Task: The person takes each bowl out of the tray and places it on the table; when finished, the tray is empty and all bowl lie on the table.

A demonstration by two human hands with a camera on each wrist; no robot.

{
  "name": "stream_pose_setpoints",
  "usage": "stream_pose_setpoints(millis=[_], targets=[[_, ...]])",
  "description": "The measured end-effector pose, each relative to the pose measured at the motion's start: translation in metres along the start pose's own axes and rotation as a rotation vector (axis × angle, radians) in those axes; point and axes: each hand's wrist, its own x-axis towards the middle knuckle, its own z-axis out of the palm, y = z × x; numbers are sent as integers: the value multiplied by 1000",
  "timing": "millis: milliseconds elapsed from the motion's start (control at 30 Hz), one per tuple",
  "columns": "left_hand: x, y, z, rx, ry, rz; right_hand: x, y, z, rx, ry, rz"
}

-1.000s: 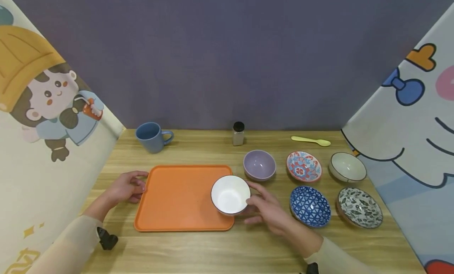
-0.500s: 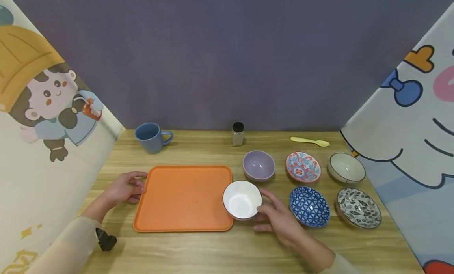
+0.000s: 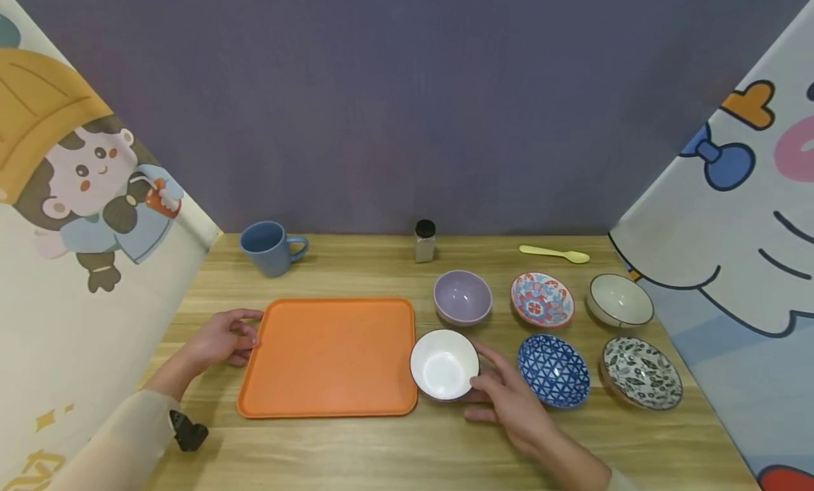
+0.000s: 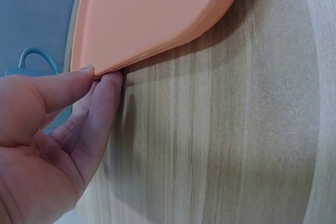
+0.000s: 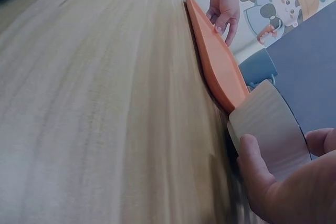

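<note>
A white bowl with a dark rim stands against the right edge of the orange tray. My right hand grips the bowl from its right side; in the right wrist view, the fingers lie against the bowl's outer wall. At the tray's left edge, my left hand pinches the rim between thumb and fingers, as the left wrist view shows with the tray close up. Whether the bowl's base fully touches the table is hard to tell.
Behind the tray stand a blue mug and a black-capped jar. To the right are a purple bowl, a red-patterned dish, a blue-patterned bowl, a pale bowl, a leaf-patterned bowl and a yellow spoon.
My right hand has carried the white bowl right and toward me, from over the tray's right part to beside its right edge. The left hand has stayed at the tray's left rim.
</note>
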Motion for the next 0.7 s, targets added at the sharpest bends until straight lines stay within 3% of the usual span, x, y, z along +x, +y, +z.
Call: stream_pose_setpoints(millis=[333, 700], targets=[[-2, 2, 1, -2, 1, -16, -9, 6, -5, -4, 68, 0], [1, -1, 1, 9, 5, -21, -12, 6, -9, -31, 28, -31]])
